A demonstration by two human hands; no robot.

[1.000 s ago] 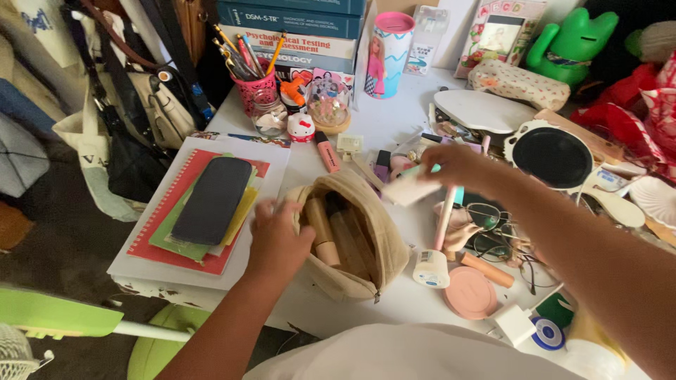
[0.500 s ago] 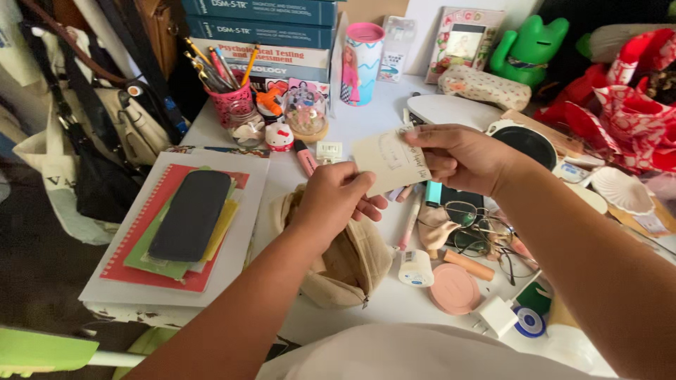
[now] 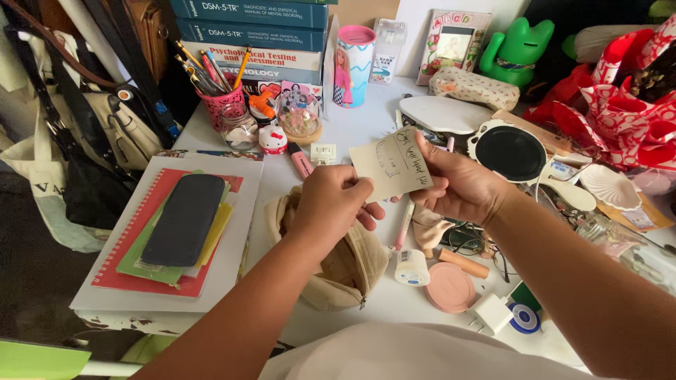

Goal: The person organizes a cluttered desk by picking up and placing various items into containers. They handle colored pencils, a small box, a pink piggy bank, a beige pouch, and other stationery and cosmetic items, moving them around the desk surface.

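Observation:
Both my hands hold a small cream paper note (image 3: 389, 165) with handwriting, raised above the white desk (image 3: 366, 123). My left hand (image 3: 331, 204) pinches its lower left corner. My right hand (image 3: 454, 184) grips its right edge, thumb on top. Under my left hand lies an open beige fabric pouch (image 3: 348, 271), partly hidden by my wrist.
A dark flat case (image 3: 184, 218) lies on stacked notebooks (image 3: 134, 271) at the left. A pink pen cup (image 3: 220, 98), small figurines and books stand at the back. A black round mirror (image 3: 512, 153), glasses (image 3: 468, 238), a pink compact (image 3: 451, 287) and white tape roll (image 3: 411, 268) crowd the right.
My left hand left the pouch and took the note's corner. My right hand brought the note over from the right; both hands now hold it a little closer to me.

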